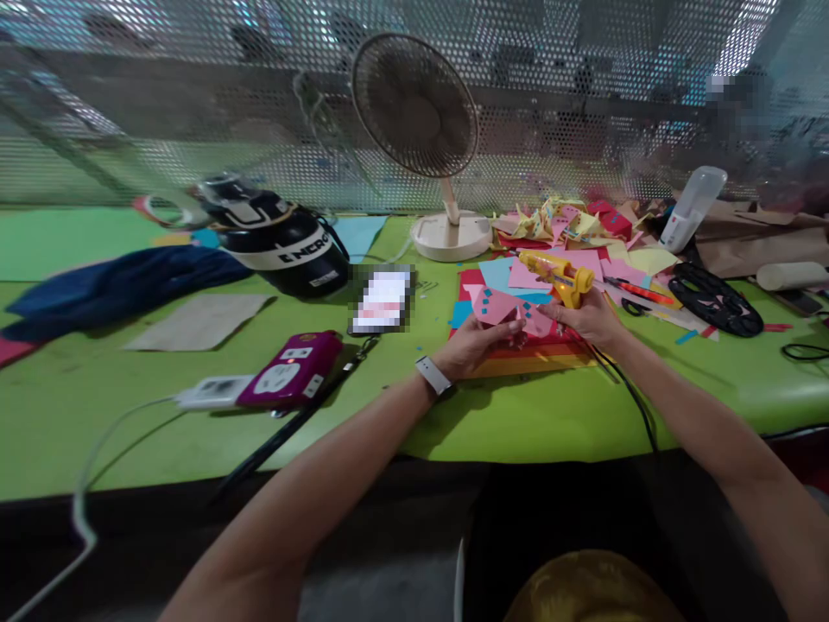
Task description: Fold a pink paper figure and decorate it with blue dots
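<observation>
My right hand (586, 317) is closed around the handle of a yellow glue gun (557, 275), whose nozzle points left over the paper. A black cord (631, 397) runs from it back along my forearm. My left hand (476, 344), with a grey watch at the wrist, pinches a folded pink paper piece (496, 305) with small blue squares on it. Both hands hover above a stack of coloured paper sheets (518, 358) on the green table (161, 389).
A desk fan (420, 130) stands behind the hands. A black helmet (278, 233), a blue cloth (123, 281), a purple power strip (291, 373) and a phone lie to the left. Paper scraps (570, 223), scissors (638, 298), a black reel (716, 300) and a white bottle (692, 206) sit to the right.
</observation>
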Available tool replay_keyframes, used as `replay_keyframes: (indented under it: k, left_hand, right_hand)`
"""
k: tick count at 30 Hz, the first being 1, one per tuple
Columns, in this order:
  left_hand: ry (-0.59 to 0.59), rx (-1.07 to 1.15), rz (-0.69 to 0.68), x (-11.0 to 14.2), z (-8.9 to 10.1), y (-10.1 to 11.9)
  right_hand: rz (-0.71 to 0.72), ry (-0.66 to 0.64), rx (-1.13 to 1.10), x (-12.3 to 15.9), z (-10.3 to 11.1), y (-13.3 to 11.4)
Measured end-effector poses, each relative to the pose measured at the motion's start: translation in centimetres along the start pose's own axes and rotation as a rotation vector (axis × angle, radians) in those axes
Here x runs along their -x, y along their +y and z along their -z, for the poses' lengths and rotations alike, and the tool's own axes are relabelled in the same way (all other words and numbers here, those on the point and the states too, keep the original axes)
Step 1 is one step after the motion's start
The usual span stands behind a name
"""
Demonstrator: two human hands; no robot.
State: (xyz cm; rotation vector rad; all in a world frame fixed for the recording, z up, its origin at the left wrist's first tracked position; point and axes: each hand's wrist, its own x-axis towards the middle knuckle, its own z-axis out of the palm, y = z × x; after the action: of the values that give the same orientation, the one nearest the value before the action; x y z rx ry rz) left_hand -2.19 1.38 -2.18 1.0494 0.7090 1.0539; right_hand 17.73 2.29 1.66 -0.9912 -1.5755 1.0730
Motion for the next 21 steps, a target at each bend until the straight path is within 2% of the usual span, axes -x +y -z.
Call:
replay_keyframes:
  k: [10,21]
  left_hand:
    - [-0.018,-0.007,-0.006,-0.11,0.08,-0.12]
    - [-0.026,-0.029,-0.012,-0.5,0.42,-0.28]
  right_hand:
    - [0.006,0.021,0.074,-0.02,-0.03,0.53]
    - [0.024,0.083,0.105,0.47,-0.37,-0.28]
